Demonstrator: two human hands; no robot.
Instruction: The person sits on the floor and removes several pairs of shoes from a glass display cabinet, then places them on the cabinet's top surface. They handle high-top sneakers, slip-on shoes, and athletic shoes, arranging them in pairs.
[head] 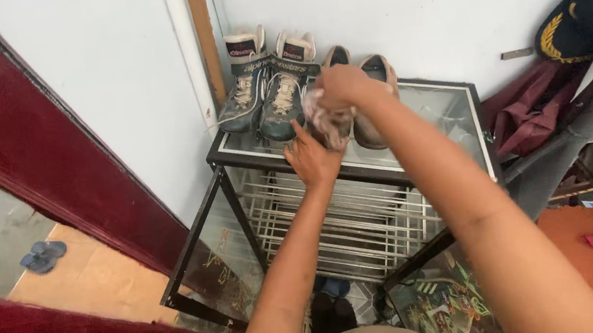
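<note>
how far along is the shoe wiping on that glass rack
Done: cannot tell; nothing visibly finished. In hand: the left hand steadies a tan shoe while the right hand presses a cloth on it. Left: its twin and the dusty high-top pair sit untouched.

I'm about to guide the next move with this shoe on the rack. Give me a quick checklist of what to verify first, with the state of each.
1. Left hand on the shoe: ok, it supports the near end from below.
2. Right hand on the shoe: ok, it grips from above; whether it also holds a cloth, cannot tell.
3. Glass top has free room: ok, bare to the right of the second shoe.
4. Boots out of the way: ok, they stand at the back left, apart from the hands.
5. Rack steady: cannot tell.
6. Wire shelf free: ok, nothing lies on it.
</note>
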